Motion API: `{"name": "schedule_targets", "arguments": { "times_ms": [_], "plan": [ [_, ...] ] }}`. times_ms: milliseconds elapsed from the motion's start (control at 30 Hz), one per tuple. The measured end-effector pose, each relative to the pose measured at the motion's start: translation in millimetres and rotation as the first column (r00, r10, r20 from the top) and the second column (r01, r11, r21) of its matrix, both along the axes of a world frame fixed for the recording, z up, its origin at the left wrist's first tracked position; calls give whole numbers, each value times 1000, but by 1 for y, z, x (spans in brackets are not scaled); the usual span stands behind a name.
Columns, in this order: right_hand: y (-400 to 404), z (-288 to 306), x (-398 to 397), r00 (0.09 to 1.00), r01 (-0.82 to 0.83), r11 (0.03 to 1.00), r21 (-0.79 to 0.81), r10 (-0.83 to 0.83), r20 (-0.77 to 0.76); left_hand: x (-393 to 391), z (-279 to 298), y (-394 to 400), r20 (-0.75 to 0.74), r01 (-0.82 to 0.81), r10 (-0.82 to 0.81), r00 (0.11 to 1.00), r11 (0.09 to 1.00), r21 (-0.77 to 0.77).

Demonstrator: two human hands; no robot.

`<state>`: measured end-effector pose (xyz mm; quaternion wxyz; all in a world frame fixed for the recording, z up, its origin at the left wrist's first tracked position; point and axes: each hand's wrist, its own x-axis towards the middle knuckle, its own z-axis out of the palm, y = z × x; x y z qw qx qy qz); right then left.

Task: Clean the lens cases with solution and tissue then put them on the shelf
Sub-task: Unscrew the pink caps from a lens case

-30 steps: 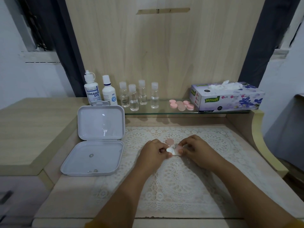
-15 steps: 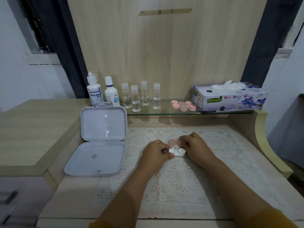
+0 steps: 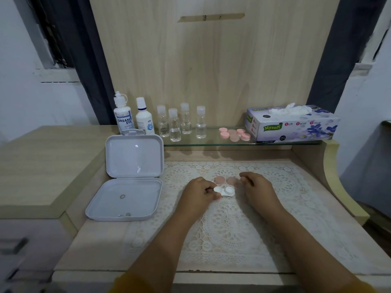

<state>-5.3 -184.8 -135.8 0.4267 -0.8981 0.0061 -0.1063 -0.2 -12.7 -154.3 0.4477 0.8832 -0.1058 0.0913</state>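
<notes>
my left hand (image 3: 200,192) grips the white lens case (image 3: 224,191) on the surface; right hand (image 3: 257,187) loose, empty. two pink caps (image 3: 226,180) lie off just beyond; solution (image 3: 123,116), tissue (image 3: 293,124) and shelf (image 3: 211,142) remain.

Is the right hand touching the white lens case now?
No, the right hand rests apart from the white lens case, which only the left hand holds.

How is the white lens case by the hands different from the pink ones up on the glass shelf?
The white lens case lies on the lace mat with the left hand holding it; the pink lens cases sit untouched on the glass shelf. The white one is uncapped, its two pink caps lying beside it. Both have round twin cups.
</notes>
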Motion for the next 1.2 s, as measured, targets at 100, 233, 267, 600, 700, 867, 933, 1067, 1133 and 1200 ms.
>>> {"name": "schedule_targets", "arguments": {
  "times_ms": [100,233,267,600,700,867,933,1067,1133,1200],
  "plan": [
    [8,5,-8,999,32,999,-7,-32,33,-3,5,1,-35,-31,30,999,999,-38],
    [14,7,-10,998,31,999,9,-32,52,-7,18,10,-72,-100,91,993,986,-135],
    [15,7,-10,998,28,1000,10,-29,53,-8,22,14,-70,-115,106,992,982,-147],
    [54,-3,-19,994,-64,996,60,58,95,-33,55,83,-3,-276,286,958,921,-273],
    [58,-9,-24,991,-71,996,59,63,119,-39,59,113,86,-337,351,933,931,-141],
    [58,-11,-24,993,-65,997,51,60,102,-38,58,149,301,-367,287,909,895,253],
    [58,-11,-24,994,-64,997,37,61,91,-34,57,158,407,-335,142,902,825,455],
    [57,-11,-25,994,-72,996,53,67,81,-28,52,166,481,-243,-181,858,682,690],
    [57,-12,-25,994,-74,995,67,68,85,-27,51,165,504,-255,-253,826,630,734],
    [56,-12,-25,994,-76,994,77,70,85,-28,50,163,520,-264,-290,803,610,747]
  ]
}}
